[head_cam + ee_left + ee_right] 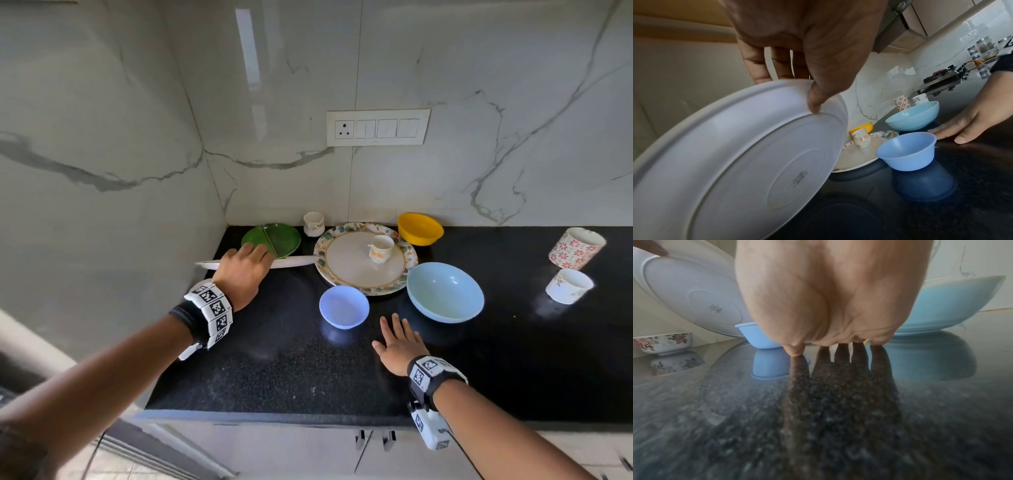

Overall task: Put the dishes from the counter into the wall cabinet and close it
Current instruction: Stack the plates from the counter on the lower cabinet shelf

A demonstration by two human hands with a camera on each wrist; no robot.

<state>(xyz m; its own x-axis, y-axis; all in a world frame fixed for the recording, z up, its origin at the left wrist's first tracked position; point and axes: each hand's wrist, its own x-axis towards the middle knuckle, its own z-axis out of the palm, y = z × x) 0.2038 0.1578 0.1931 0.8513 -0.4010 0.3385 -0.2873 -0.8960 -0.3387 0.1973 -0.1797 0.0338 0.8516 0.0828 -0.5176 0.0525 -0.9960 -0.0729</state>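
My left hand [248,257] grips a white plate [294,262] by its rim and holds it tilted above the counter's back left corner. In the left wrist view the thumb presses the white plate's [735,162] underside and the fingers curl behind the rim. My right hand [394,329] lies flat and open on the black counter [274,370], holding nothing. On the counter stand a green plate [277,236], a floral plate [346,274] carrying a cup [381,248], a small blue bowl [343,306], a pale blue bowl [445,291] and a yellow bowl [419,228].
A white cup [313,223] stands by the back wall. A floral mug [575,251] and another white cup [568,286] are at the right. A floral bowl [663,344] sits at the left under the raised plate. The wall cabinet is out of the head view.
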